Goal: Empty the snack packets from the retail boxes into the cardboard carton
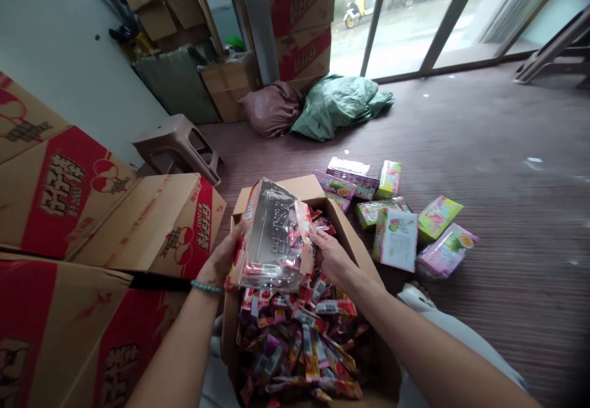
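Note:
A clear plastic tray [274,227] with embossed lettering and torn red-orange printed edging is tilted above an open cardboard box [357,242]. My left hand [225,251], with a beaded bracelet at the wrist, grips its left side. On the opposite side, my right hand [329,254] is closed on the tray's torn printed edge. A few small wrapped pieces show through the plastic near its right side. Below, many loose wrapped candy sticks [313,340] in red, purple and yellow fill the cardboard box between my legs.
Several small green, pink and purple printed boxes [396,239] lie on the floor to the right. Big red-and-tan cartons [152,223] are stacked at the left, near a plastic stool [177,141]. Green [338,104] and brown sacks [274,107] lie ahead, by the glass doors.

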`<state>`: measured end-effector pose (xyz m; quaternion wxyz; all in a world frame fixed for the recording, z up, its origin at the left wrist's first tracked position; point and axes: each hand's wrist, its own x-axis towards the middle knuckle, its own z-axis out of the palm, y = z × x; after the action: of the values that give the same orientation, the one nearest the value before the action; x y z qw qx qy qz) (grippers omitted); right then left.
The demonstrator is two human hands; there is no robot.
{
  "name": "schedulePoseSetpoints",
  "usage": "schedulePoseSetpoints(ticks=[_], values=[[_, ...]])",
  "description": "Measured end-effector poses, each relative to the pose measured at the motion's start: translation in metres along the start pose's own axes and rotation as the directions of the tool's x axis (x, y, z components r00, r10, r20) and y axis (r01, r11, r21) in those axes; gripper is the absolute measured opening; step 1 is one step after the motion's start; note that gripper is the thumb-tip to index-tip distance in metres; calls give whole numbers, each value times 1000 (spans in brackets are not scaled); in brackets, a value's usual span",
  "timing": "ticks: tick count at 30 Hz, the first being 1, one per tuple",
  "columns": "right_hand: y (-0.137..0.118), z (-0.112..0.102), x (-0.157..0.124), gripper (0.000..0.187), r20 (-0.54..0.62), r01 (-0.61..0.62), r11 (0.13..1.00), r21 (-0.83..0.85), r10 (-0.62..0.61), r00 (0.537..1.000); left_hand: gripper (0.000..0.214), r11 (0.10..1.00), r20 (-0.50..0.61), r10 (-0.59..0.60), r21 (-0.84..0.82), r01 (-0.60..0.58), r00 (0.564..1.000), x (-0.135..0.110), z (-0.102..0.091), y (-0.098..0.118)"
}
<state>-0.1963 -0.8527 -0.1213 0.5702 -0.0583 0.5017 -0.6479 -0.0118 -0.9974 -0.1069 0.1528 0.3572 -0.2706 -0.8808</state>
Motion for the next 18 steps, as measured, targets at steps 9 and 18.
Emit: schedulePoseSetpoints(ticks=[9, 18], values=[[-3, -8, 1, 43, 192, 26, 992, -124, -2, 981, 76, 911, -21, 324, 277, -306, 946, -5, 0, 2], [-20, -14, -6, 28, 547, 493, 499, -713, -44, 836, 54, 992, -21, 116, 51, -115, 993, -10, 1, 7]])
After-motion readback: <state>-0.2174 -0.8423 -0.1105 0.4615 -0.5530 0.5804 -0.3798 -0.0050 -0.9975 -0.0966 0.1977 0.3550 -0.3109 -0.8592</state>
